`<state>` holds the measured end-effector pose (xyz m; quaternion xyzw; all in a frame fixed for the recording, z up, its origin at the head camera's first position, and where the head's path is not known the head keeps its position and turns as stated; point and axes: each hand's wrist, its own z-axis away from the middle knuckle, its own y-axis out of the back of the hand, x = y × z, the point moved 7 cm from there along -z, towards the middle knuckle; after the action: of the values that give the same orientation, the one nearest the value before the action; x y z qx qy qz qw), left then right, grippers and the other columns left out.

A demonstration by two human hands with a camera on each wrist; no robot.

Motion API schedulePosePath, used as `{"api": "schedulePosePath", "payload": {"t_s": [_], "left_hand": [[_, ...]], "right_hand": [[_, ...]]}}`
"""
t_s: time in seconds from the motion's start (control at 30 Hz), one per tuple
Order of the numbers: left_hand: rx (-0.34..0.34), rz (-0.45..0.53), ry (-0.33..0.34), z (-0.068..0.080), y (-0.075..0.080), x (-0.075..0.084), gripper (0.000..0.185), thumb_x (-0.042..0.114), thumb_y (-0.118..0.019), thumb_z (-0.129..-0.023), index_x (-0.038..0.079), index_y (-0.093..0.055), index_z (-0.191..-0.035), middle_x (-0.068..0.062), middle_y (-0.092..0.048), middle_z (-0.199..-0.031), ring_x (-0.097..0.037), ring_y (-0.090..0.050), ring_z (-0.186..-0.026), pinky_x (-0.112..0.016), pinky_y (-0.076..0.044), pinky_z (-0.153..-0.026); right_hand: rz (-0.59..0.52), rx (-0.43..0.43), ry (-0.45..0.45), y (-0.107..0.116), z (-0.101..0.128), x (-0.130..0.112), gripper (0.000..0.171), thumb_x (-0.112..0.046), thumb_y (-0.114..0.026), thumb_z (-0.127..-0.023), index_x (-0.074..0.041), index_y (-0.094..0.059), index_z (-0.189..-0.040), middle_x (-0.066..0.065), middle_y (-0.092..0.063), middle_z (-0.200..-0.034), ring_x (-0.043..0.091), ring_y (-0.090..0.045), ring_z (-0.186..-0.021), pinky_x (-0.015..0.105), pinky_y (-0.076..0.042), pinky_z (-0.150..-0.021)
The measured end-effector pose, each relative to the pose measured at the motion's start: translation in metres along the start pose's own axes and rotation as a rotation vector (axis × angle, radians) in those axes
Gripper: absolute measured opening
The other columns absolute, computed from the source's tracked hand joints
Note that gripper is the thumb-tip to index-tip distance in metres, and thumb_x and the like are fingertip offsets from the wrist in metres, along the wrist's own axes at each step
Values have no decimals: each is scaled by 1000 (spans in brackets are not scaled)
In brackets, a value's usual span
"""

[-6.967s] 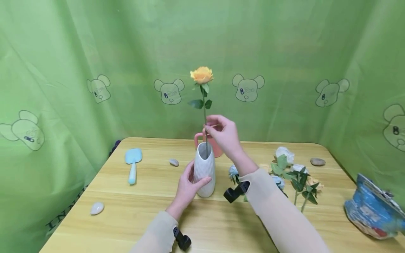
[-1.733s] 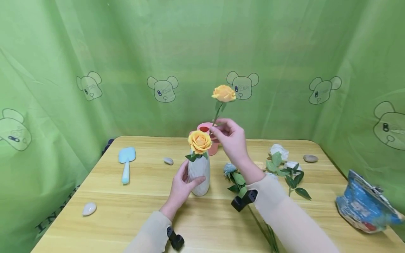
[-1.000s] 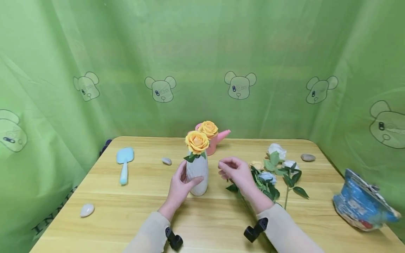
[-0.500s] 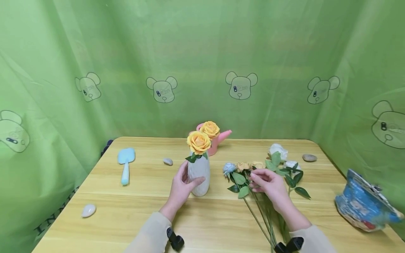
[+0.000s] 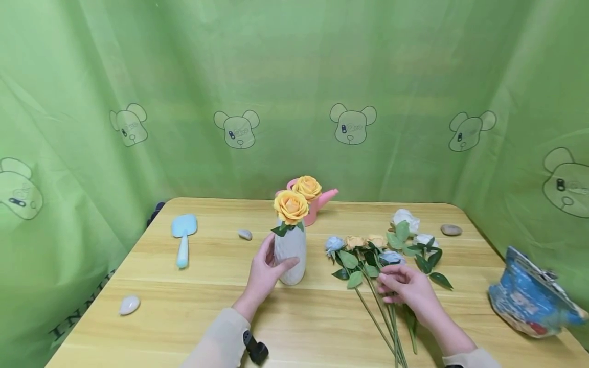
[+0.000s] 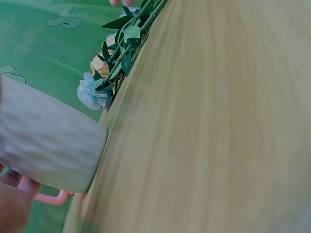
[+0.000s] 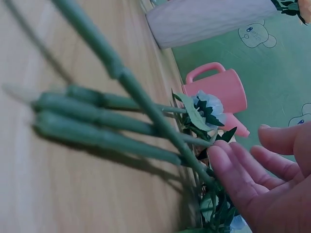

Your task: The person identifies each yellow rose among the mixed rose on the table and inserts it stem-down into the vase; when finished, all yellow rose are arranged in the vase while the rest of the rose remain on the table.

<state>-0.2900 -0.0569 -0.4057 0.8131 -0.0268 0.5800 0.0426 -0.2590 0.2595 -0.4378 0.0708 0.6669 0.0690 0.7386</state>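
Note:
My left hand (image 5: pixel 261 278) holds the white textured vase (image 5: pixel 291 258) round its lower body, thumb across the front. The vase stands upright on the table, with two orange-yellow roses, a front rose (image 5: pixel 291 206) and a rear rose (image 5: pixel 307 187), in its mouth. Beside the stems of the flowers lying to the right is my right hand (image 5: pixel 411 291). In the right wrist view its fingertips (image 7: pixel 221 153) meet the green stems (image 7: pixel 104 119) while the thumb stays apart. Among those flowers are a blue rose (image 5: pixel 334 244), a peach rose (image 5: pixel 354 242) and a white rose (image 5: pixel 406 221).
Behind the vase stands a pink watering can (image 5: pixel 328 196). A light blue toy shovel (image 5: pixel 184 226), a grey pebble (image 5: pixel 245 234) and a pale stone (image 5: pixel 129 304) lie left. At right are a brown pebble (image 5: pixel 451 230) and a blue bag (image 5: pixel 524 301). Green curtain (image 5: pixel 294 66) surrounds the table.
One orange-yellow rose hung over the vase in the right hand; now two stand in it. Having let go, the right hand has moved right and down to the lying stems. The left hand stays.

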Motion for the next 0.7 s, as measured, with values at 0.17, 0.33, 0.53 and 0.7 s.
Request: {"api": "schedulePosePath", "payload": {"t_s": [0.17, 0.33, 0.53, 0.7], "left_hand": [[-4, 7, 0, 0, 0, 1, 71, 16, -76, -78, 13, -39, -139, -6, -49, -134, -20, -44, -124, -36, -33, -105], [-11, 5, 20, 0, -1, 0, 70, 17, -75, -79, 15, -39, -139, -4, -48, -135, -18, -43, -125, -34, -32, -105], [-9, 13, 20, 0, 0, 0, 71, 17, -76, -79, 14, -39, -139, -5, -47, -136, -19, -42, -125, -35, -32, -106], [-10, 8, 21, 1, 1, -1, 71, 18, -75, -79, 15, -39, -139, -5, -47, -136, -18, -42, -125, -33, -32, -106]], "right_hand": [[38, -29, -15, -3, 1, 3, 45, -11, -64, -87, 13, -46, -121, 21, -64, -97, 30, -64, -82, 40, -56, -68], [114, -49, -24, -6, -1, 2, 41, -8, -64, -87, 12, -48, -119, 21, -64, -97, 30, -64, -83, 39, -56, -67], [207, -75, -42, -12, -5, 4, 41, -1, -67, -83, 9, -51, -119, 21, -64, -99, 28, -64, -82, 39, -56, -65], [217, -50, -77, -13, -8, 8, 42, 5, -67, -79, 8, -51, -118, 22, -65, -99, 28, -65, -78, 38, -56, -62]]}}
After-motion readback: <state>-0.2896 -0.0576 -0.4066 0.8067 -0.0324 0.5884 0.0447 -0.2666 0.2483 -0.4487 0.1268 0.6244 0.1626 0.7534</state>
